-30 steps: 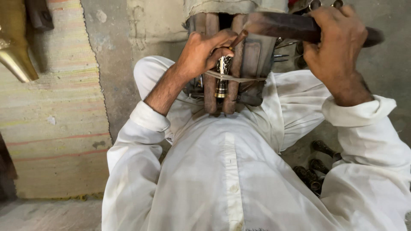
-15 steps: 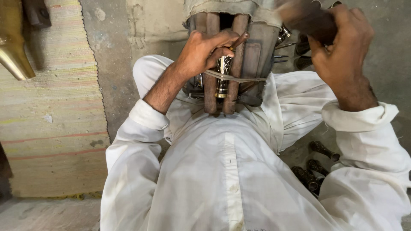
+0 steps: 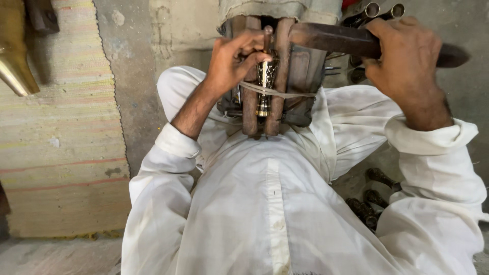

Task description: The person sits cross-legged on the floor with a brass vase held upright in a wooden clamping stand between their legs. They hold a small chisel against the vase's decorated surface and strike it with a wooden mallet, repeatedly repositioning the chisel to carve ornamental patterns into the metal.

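A small engraved brass piece [image 3: 265,81] stands clamped between two upright wooden jaws [image 3: 277,76] bound with cord, held against my lap. My left hand [image 3: 232,61] pinches a thin chisel-like tool [image 3: 266,38] set on top of the brass piece. My right hand [image 3: 405,63] grips a dark heavy metal bar [image 3: 331,39] that lies level, its far end over the tool's head. White sleeves cover both my arms.
A striped woven mat [image 3: 61,153] covers the floor at left. A shiny brass object [image 3: 15,61] sits at upper left. Several dark engraved pieces [image 3: 369,201] lie on the floor by my right elbow. Metal tubes [image 3: 382,10] show at top right.
My right hand raised the bar upward half a second ago and has now brought it back down onto the tool. My left hand stayed on the tool.
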